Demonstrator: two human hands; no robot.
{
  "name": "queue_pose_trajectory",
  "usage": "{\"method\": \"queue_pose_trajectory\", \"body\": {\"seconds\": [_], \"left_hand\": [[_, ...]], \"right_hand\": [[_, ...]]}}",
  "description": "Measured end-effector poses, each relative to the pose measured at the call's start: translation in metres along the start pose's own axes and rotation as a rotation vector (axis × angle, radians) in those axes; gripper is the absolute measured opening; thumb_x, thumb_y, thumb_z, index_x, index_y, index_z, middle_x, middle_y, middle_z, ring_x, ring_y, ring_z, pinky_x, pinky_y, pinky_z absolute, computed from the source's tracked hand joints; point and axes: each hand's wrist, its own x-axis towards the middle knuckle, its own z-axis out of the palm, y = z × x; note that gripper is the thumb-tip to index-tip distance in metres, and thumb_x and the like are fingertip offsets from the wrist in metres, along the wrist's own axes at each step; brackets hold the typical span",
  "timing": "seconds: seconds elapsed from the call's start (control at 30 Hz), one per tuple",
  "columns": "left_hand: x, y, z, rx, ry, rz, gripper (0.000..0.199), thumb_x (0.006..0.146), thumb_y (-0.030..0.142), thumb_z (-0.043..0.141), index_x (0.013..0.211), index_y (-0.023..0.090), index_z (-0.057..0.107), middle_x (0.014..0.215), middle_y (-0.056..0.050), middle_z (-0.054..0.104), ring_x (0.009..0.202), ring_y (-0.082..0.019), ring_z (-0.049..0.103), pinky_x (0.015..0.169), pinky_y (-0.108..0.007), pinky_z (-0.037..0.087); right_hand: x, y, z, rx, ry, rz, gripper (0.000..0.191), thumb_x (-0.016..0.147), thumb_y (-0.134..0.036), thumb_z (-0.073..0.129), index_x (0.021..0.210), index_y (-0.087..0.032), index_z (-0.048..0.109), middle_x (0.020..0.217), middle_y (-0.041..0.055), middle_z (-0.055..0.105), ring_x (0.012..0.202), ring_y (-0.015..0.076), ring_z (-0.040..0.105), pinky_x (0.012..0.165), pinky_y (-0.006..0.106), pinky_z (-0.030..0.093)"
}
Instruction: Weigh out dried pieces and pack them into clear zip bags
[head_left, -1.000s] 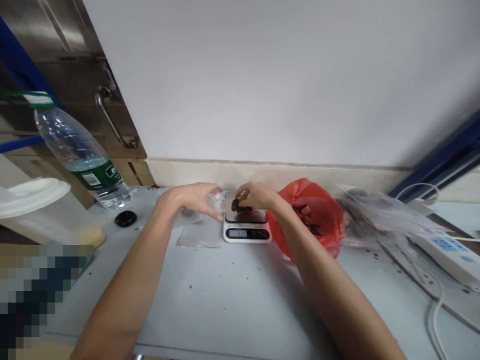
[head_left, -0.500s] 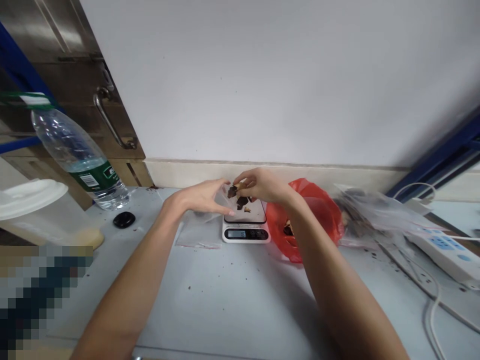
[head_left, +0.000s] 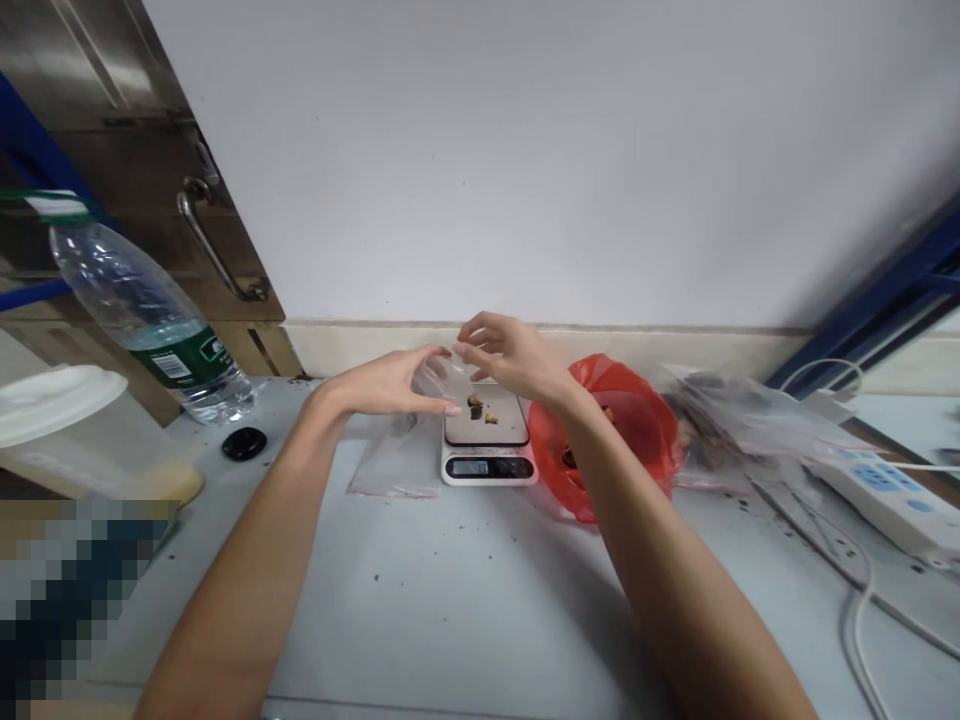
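A small white digital kitchen scale [head_left: 491, 470] stands on the table, its display seeming to read 13. A few dried dark-and-tan pieces [head_left: 475, 406] lie on its plate. Over the scale's left side, my left hand [head_left: 386, 383] holds a clear plastic bag [head_left: 444, 380] with curved fingers, its thumb stretched toward the plate. My right hand [head_left: 514, 355] hovers above the back of the plate, at the bag's upper edge. Its fingers are bent and apart, and no piece shows in them. Beside the scale, a red plastic bag [head_left: 649, 430] lies open with more pieces inside, partly behind my right forearm.
Another flat clear bag [head_left: 390, 465] lies left of the scale. Further left are a black oval object [head_left: 244, 443], a water bottle [head_left: 176, 350] and a lidded container [head_left: 82, 430]. At right are filled clear bags [head_left: 720, 420], a power strip [head_left: 885, 500] and cables. Crumbs dot the table.
My right hand has risen slightly, and the dark pieces it held are gone from its fingers. Fewer pieces lie on the plate. The display seems to have dropped from 18 to 13.
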Motion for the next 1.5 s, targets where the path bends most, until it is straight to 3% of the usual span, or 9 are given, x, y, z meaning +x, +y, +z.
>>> {"method": "queue_pose_trajectory", "body": {"seconds": [0.1, 0.2, 0.4, 0.67, 0.9, 1.07, 1.23, 1.37, 1.5], "left_hand": [[-0.006, -0.005, -0.009, 0.062, 0.036, -0.036, 0.092, 0.07, 0.068, 0.064, 0.145, 0.019, 0.043, 0.143, -0.013, 0.058, 0.127, -0.032, 0.057, 0.1, -0.038, 0.045], [-0.01, -0.013, -0.014, 0.126, 0.015, -0.065, 0.095, 0.069, 0.067, 0.064, 0.147, 0.019, 0.041, 0.147, -0.015, 0.055, 0.131, -0.032, 0.053, 0.105, -0.038, 0.042], [-0.001, -0.024, -0.002, 0.22, -0.145, -0.145, 0.091, 0.063, 0.049, 0.072, 0.146, 0.021, 0.046, 0.152, -0.016, 0.051, 0.132, -0.036, 0.053, 0.105, -0.041, 0.043], [0.018, -0.02, 0.024, 0.202, -0.233, -0.137, 0.071, 0.055, 0.037, 0.078, 0.124, 0.024, 0.063, 0.125, -0.008, 0.071, 0.111, -0.033, 0.066, 0.09, -0.035, 0.051], [0.011, -0.028, 0.01, 0.198, -0.205, -0.141, 0.074, 0.06, 0.05, 0.072, 0.127, 0.02, 0.061, 0.122, -0.01, 0.072, 0.107, -0.033, 0.067, 0.087, -0.035, 0.051], [-0.009, -0.027, -0.012, 0.072, -0.099, -0.028, 0.079, 0.072, 0.053, 0.066, 0.142, 0.02, 0.05, 0.141, -0.012, 0.061, 0.125, -0.03, 0.058, 0.1, -0.034, 0.045], [-0.021, -0.019, -0.023, -0.198, -0.021, 0.145, 0.071, 0.084, 0.052, 0.06, 0.147, 0.024, 0.045, 0.15, -0.01, 0.054, 0.137, -0.028, 0.05, 0.107, -0.036, 0.042], [-0.018, -0.011, -0.021, -0.283, 0.005, 0.158, 0.057, 0.092, 0.054, 0.053, 0.141, 0.025, 0.055, 0.147, -0.008, 0.057, 0.133, -0.028, 0.052, 0.105, -0.038, 0.046], [-0.013, -0.003, -0.017, -0.259, 0.143, 0.118, 0.043, 0.09, 0.053, 0.058, 0.113, 0.019, 0.073, 0.115, -0.007, 0.076, 0.106, -0.025, 0.069, 0.092, -0.038, 0.056]], "right_hand": [[0.001, 0.006, -0.003, -0.264, 0.0, 0.138, 0.018, 0.088, -0.013, 0.062, 0.103, -0.018, 0.069, 0.101, 0.0096, 0.075, 0.088, 0.0201, 0.072, 0.072, 0.028, 0.056], [0.003, 0.015, 0.001, -0.505, -0.211, 0.29, 0.028, 0.077, -0.017, 0.074, 0.104, -0.021, 0.074, 0.1, 0.0076, 0.077, 0.088, 0.0212, 0.072, 0.072, 0.026, 0.054], [0.005, 0.026, 0.022, -0.547, -0.308, 0.312, 0.023, 0.068, -0.008, 0.072, 0.088, -0.019, 0.078, 0.071, 0.0064, 0.074, 0.062, 0.0195, 0.068, 0.05, 0.024, 0.046], [0.007, 0.031, 0.024, -0.469, -0.342, 0.141, 0.026, 0.061, 0.0, 0.071, 0.072, -0.023, 0.078, 0.066, 0.0028, 0.073, 0.058, 0.0161, 0.065, 0.052, 0.022, 0.046], [0.011, 0.03, 0.045, 0.129, -0.257, 0.08, 0.017, 0.073, -0.006, 0.065, 0.082, -0.015, 0.076, 0.087, 0.005, 0.077, 0.08, 0.0157, 0.07, 0.08, 0.027, 0.055], [0.009, 0.022, 0.023, 0.018, -0.217, -0.1, 0.034, 0.071, 0.001, 0.059, 0.093, -0.017, 0.077, 0.101, 0.0071, 0.076, 0.091, 0.018, 0.069, 0.085, 0.034, 0.056], [-0.003, 0.006, -0.007, -0.039, -0.239, -0.359, 0.009, 0.08, -0.029, 0.073, 0.085, -0.021, 0.075, 0.116, 0.0095, 0.068, 0.106, 0.022, 0.065, 0.093, 0.039, 0.054], [-0.009, -0.004, -0.016, 0.075, -0.138, -0.304, 0.027, 0.079, -0.043, 0.074, 0.072, -0.019, 0.065, 0.121, 0.0103, 0.064, 0.102, 0.0214, 0.065, 0.088, 0.037, 0.054], [-0.012, -0.009, -0.023, 0.039, -0.056, -0.192, 0.041, 0.069, -0.055, 0.079, 0.07, -0.019, 0.06, 0.086, 0.0046, 0.065, 0.076, 0.017, 0.06, 0.071, 0.033, 0.051]]}}
